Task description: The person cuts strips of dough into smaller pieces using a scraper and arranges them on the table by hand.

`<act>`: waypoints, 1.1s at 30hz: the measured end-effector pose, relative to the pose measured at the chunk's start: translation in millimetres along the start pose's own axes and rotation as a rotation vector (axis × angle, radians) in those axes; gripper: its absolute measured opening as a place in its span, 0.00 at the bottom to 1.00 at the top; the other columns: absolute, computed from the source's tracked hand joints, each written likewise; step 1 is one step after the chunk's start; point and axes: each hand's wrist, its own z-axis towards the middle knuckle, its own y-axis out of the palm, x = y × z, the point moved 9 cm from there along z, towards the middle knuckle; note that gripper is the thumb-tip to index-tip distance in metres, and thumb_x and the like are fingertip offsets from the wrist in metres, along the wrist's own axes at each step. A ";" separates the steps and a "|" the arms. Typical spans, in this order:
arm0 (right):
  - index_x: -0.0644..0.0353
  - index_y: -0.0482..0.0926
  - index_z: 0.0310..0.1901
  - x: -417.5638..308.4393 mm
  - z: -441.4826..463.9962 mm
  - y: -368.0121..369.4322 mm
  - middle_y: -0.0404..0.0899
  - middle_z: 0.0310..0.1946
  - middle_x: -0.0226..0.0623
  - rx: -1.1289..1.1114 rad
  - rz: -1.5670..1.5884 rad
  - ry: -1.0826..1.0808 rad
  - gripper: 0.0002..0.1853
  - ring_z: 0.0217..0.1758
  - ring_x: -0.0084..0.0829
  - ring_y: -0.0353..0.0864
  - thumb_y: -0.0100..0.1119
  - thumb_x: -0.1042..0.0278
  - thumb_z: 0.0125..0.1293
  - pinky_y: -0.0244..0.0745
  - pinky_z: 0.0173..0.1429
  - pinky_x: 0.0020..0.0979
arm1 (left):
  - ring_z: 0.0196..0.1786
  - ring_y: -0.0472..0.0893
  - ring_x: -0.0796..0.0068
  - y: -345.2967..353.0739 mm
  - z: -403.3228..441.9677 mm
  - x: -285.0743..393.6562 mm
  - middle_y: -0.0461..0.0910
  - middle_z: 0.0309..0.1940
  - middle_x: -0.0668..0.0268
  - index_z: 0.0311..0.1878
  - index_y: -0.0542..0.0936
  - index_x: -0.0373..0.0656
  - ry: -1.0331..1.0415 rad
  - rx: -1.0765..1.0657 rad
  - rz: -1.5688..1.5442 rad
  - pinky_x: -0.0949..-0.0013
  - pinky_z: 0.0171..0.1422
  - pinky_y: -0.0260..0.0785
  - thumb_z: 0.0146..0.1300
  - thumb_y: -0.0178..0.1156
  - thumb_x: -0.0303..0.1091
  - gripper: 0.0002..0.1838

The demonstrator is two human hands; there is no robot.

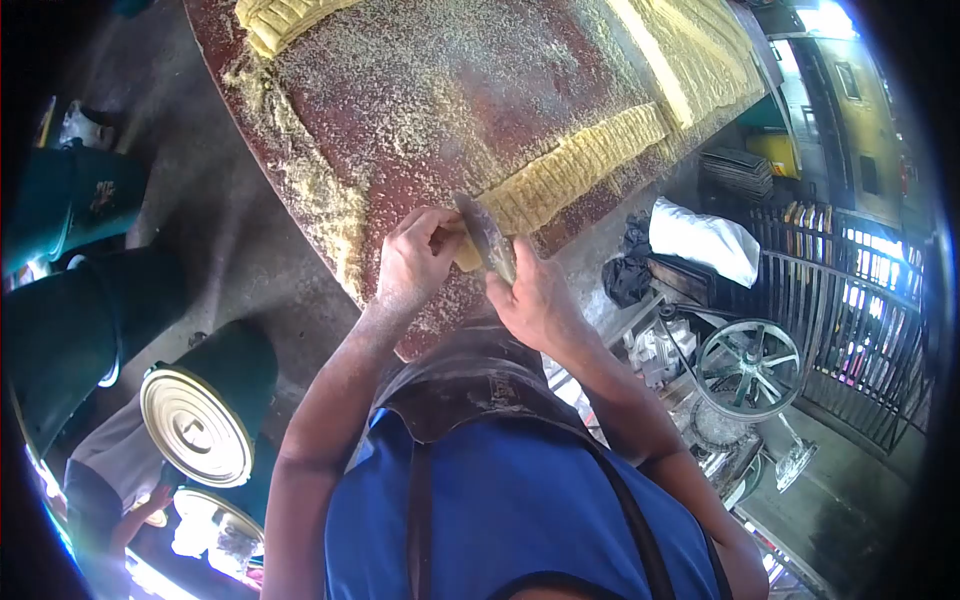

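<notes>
A long yellow dough strip (580,167) runs far-right from the nearer right hand (535,302), gripping a grey metal blade (484,234); left hand (416,254) curled, grasp unclear.

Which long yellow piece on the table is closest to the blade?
The middle piece, its near end at the blade in the right hand; the far-left piece and far-right piece lie well away.

Table (428,328), worker's-side view from where I stand: dough strip (575,175) along right edge, dough sheet (715,60) far right, dough block (290,20) far left; left hand (415,258), right hand (532,300) at near end, knife (486,238) between. Left of table, lidded bin (197,427); right, sack (705,242), flywheel (750,369).
</notes>
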 end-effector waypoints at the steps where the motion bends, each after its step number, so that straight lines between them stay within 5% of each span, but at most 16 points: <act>1: 0.69 0.63 0.50 0.7 0.5 1.3 0.79 0.24 0.61 -0.004 -0.002 0.005 0.19 0.31 0.65 0.82 0.60 0.67 0.67 0.78 0.37 0.56 | 0.42 0.89 0.64 -0.5 -0.2 1.3 0.85 0.46 0.59 0.48 0.84 0.37 0.006 -0.003 0.006 0.66 0.46 0.84 0.57 0.67 0.21 0.13; 7: 0.72 0.65 0.53 14.3 47.1 29.0 0.80 0.27 0.62 -0.007 -0.038 0.074 0.22 0.34 0.65 0.83 0.61 0.69 0.64 0.80 0.40 0.55 | 0.40 0.89 0.63 2.0 2.7 -4.4 0.86 0.40 0.57 0.44 0.84 0.37 0.041 0.017 0.024 0.65 0.44 0.84 0.57 0.67 0.21 0.10; 11: 0.75 0.65 0.55 -0.5 48.0 12.0 0.80 0.26 0.61 0.144 -0.097 -0.181 0.24 0.32 0.61 0.84 0.60 0.68 0.65 0.82 0.36 0.51 | 0.43 0.89 0.67 5.8 3.4 -13.2 0.86 0.44 0.58 0.48 0.84 0.37 0.043 0.004 0.053 0.66 0.49 0.83 0.59 0.70 0.25 0.13; 17: 0.70 0.64 0.50 -9.5 12.8 -3.6 0.81 0.25 0.60 -0.026 0.046 0.097 0.18 0.31 0.58 0.86 0.59 0.68 0.67 0.83 0.35 0.48 | 0.45 0.88 0.69 -7.5 -5.7 -6.7 0.86 0.47 0.59 0.49 0.85 0.38 0.002 0.004 -0.033 0.68 0.50 0.82 0.57 0.66 0.21 0.14; 27: 0.69 0.64 0.51 0.0 11.4 29.1 0.81 0.26 0.59 -0.027 -0.073 0.018 0.18 0.30 0.60 0.85 0.59 0.67 0.68 0.82 0.37 0.52 | 0.43 0.89 0.60 -7.1 -5.5 -12.8 0.86 0.45 0.56 0.45 0.85 0.36 0.026 0.026 0.097 0.63 0.48 0.83 0.57 0.67 0.24 0.12; 30: 0.69 0.65 0.52 6.6 39.5 49.5 0.81 0.28 0.56 0.021 -0.096 -0.033 0.19 0.27 0.54 0.84 0.59 0.66 0.69 0.82 0.31 0.46 | 0.40 0.87 0.58 -4.4 -6.2 -10.7 0.85 0.41 0.55 0.40 0.83 0.37 -0.013 0.029 0.176 0.60 0.45 0.81 0.58 0.67 0.26 0.07; 32: 0.69 0.66 0.52 -3.9 67.0 39.0 0.81 0.29 0.48 -0.029 -0.101 0.031 0.18 0.24 0.40 0.83 0.59 0.66 0.71 0.81 0.25 0.38 | 0.40 0.87 0.57 -1.0 -7.9 -11.9 0.84 0.40 0.55 0.40 0.82 0.38 -0.005 0.044 0.231 0.59 0.45 0.81 0.59 0.66 0.26 0.07; 33: 0.68 0.67 0.51 6.5 67.2 37.0 0.79 0.27 0.41 -0.126 0.241 0.200 0.17 0.22 0.28 0.81 0.59 0.65 0.72 0.78 0.20 0.31 | 0.39 0.86 0.56 0.1 -8.7 -12.9 0.83 0.38 0.54 0.41 0.81 0.38 0.006 0.043 0.277 0.58 0.45 0.80 0.60 0.65 0.27 0.07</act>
